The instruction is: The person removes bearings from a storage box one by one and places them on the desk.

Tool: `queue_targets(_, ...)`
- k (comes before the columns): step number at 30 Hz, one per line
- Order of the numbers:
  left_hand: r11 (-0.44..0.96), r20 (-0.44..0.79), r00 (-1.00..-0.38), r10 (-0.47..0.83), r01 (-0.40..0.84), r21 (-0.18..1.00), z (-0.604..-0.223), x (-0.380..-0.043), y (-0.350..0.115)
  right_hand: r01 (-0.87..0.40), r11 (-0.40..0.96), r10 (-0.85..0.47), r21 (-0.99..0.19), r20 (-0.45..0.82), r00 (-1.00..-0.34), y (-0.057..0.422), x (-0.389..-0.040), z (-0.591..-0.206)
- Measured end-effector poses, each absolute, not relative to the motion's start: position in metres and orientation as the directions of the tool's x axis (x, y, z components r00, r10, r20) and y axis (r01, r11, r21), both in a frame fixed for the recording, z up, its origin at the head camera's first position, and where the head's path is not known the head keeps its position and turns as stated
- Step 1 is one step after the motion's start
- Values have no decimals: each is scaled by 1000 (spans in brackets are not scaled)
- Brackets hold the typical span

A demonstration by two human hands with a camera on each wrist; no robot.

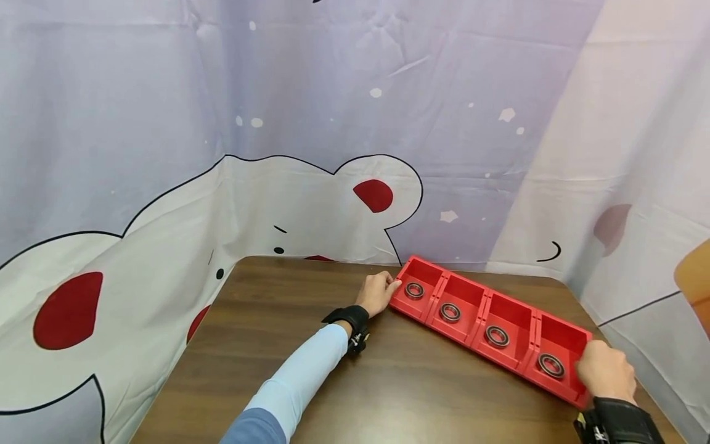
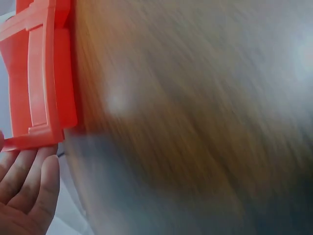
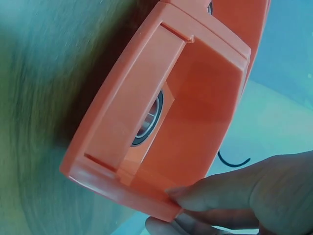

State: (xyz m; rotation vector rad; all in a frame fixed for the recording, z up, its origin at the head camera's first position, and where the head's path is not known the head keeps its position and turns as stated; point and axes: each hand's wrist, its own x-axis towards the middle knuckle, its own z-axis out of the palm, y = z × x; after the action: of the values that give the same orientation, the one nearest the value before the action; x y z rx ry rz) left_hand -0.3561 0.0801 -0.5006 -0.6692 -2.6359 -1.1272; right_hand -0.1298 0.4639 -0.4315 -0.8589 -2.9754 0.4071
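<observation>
A long red tray point(image 1: 480, 317) with several compartments lies slantwise over the brown table, its left end farther back. Every compartment has one ring-shaped metal ball bearing point(image 1: 506, 341) on its floor. My left hand point(image 1: 377, 293) grips the tray's left end, and in the left wrist view its fingers point(image 2: 45, 183) reach under the end wall. At the other end my right hand point(image 1: 609, 373) pinches the rim. The right wrist view has the thumb point(image 3: 210, 193) on top of the tray's corner, with a bearing point(image 3: 156, 113) partly hidden behind the front wall.
The wooden table point(image 1: 288, 296) extends to the left and in front of the tray. Behind and at both sides hangs a printed cloth point(image 1: 310, 203), close to the table's back edge.
</observation>
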Motion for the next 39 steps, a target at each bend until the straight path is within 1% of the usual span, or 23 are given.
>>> queue_targets(7,666,353,-901,254,427,612,-497,-359,29,351,887,370,-299,6,-929,444,-168,-433)
queue_targets(13,697,388,-904,181,396,598,-496,-356,-21,204,922,242,-330,77,-967,416,-197,-431)
queue_targets(17,728,399,-907,137,365,581,-496,-354,-53,158,925,198,-345,85,-976,393,-215,-429)
queue_targets(24,771,392,-918,56,289,567,-496,-347,-106,21,937,88,-349,178,-980,355,-246,-433)
queue_targets(30,802,380,-925,-31,204,562,-496,-340,-143,-78,929,4,-362,220,-975,323,-268,-438)
queue_targets(34,807,377,-924,-71,168,565,-497,-334,-162,-132,925,-44,-356,245,-968,308,-277,-443)
queue_targets(39,818,367,-929,-50,173,549,-497,-333,-168,-153,923,-67,-353,245,-967,305,-277,-446)
